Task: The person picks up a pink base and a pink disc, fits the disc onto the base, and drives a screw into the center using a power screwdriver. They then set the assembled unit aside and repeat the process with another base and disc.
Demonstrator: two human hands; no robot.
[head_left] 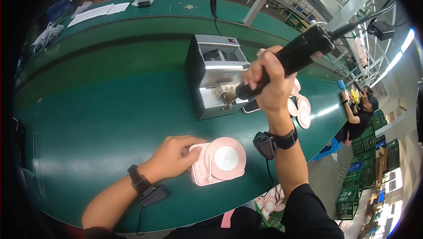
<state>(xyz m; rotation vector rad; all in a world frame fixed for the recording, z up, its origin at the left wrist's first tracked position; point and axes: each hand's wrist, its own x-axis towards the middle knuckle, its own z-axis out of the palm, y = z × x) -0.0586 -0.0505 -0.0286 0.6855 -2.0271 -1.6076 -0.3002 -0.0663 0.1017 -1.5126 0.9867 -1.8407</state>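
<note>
My left hand (179,157) grips the left edge of a pink toy record player (203,175), which lies flat on the green bench. A round pink disc with a white centre (226,158) sits on its top, beside a small tone arm and a few buttons. Raised to the right, my right hand (273,78) is wrapped round a black electric screwdriver (304,52) with a cable at its upper end. The screwdriver's lower end points at the metal outlet of a grey and black screw feeder (218,78). Whether its tip touches the feeder I cannot make out.
Several loose pink discs (303,111) lie right of the feeder. More pink parts (271,201) fill a container below the bench's front edge. Papers (99,12) and plastic bags lie on the far bench. At the far right sits another person (363,115), near stacked green crates (348,201).
</note>
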